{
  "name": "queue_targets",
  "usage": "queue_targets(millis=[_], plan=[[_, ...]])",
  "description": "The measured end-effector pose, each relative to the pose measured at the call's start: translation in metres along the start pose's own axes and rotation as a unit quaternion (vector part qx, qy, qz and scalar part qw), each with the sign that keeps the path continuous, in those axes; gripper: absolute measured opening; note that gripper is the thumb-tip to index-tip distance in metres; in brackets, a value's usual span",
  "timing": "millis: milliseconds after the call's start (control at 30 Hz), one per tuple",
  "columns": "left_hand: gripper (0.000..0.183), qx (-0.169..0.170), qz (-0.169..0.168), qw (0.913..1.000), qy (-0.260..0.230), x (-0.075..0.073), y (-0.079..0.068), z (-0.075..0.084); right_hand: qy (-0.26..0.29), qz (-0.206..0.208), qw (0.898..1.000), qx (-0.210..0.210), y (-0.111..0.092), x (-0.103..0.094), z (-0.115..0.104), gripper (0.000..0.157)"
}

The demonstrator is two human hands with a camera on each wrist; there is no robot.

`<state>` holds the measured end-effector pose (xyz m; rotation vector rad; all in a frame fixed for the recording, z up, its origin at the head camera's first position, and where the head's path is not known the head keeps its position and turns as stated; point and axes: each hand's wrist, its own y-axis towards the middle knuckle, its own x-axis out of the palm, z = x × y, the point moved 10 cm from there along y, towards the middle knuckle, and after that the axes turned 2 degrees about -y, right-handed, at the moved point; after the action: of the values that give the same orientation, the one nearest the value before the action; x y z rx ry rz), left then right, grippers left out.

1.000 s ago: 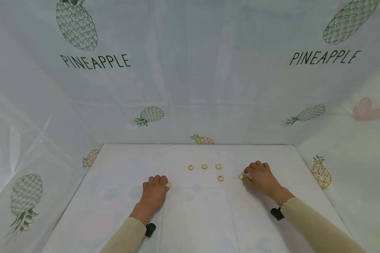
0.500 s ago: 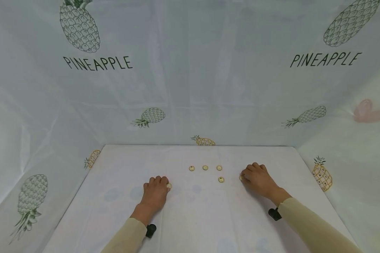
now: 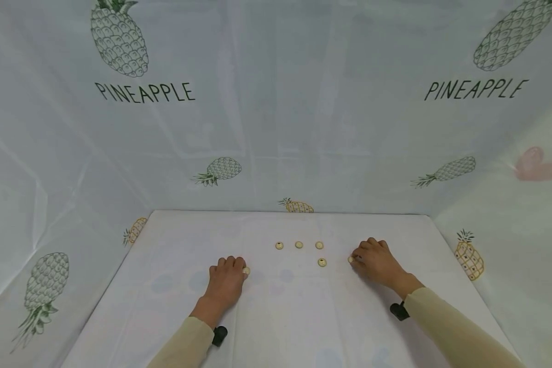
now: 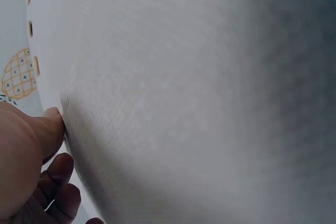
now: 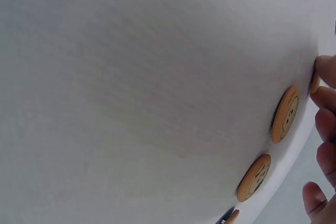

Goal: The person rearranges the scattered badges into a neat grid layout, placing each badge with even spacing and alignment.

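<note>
In the head view my left hand (image 3: pixel 225 283) pinches a small round wooden disc (image 3: pixel 246 271) at the table's middle left. The left wrist view shows that hand's thumb (image 4: pixel 50 129) and curled fingers low at the left, with the disc hidden. My right hand (image 3: pixel 378 263) pinches another wooden disc (image 3: pixel 351 259) on the right side, mostly covered by the fingers. In the right wrist view this pinched disc (image 5: pixel 315 77) shows edge-on between thumb and finger, against the tabletop. Close by lie flat discs with printed faces, one disc (image 5: pixel 285 114) nearest and another disc (image 5: pixel 253 178) beyond.
Between the hands, three discs form a back row: a left disc (image 3: pixel 279 246), a middle disc (image 3: pixel 299 245) and a right disc (image 3: pixel 319 245). One more disc (image 3: pixel 322 262) lies in front of the right one. A white cloth covers the table (image 3: pixel 285 317); pineapple-printed sheets (image 3: pixel 280 112) surround it.
My right hand has shifted slightly left and its fingers have come over the disc, which now shows less. The left hand stays in place on its disc. The head view has moved slightly.
</note>
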<state>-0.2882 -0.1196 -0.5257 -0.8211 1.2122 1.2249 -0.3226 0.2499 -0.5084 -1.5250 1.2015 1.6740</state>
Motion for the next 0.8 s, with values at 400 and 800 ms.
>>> queue_targets(millis=[400,800], plan=[[0.022,0.004,-0.008,0.9999,0.01,-0.006,-0.003,0.004,-0.023,0.045,0.998,-0.035,0.011,-0.005,-0.011,0.014],[0.022,0.004,-0.014,0.9998,0.016,0.002,-0.003,0.001,-0.023,0.051,0.996,-0.065,0.024,-0.007,-0.048,0.016]])
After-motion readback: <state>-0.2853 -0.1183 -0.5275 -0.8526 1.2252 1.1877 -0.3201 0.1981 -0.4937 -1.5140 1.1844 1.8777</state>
